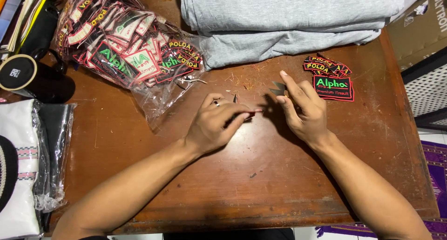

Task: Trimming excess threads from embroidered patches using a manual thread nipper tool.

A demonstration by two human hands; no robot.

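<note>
My left hand (218, 123) rests on the brown wooden table (260, 184), its fingers pinched on a small dark patch with a red edge (252, 113) that is mostly hidden by the fingers. Just right of it, my right hand (303, 110) holds small grey metal snips (278, 87), whose blades stick out past the fingertips. The hands are a few centimetres apart at the table's middle. Thread scraps (243, 80) lie just beyond them.
A clear plastic bag full of embroidered patches (130, 54) lies at the back left. Folded grey fabric (288, 21) sits at the back. A small pile of black patches (333, 81) is right of my right hand. Bagged garments (32, 161) lie left; a cardboard box (421, 26) stands right.
</note>
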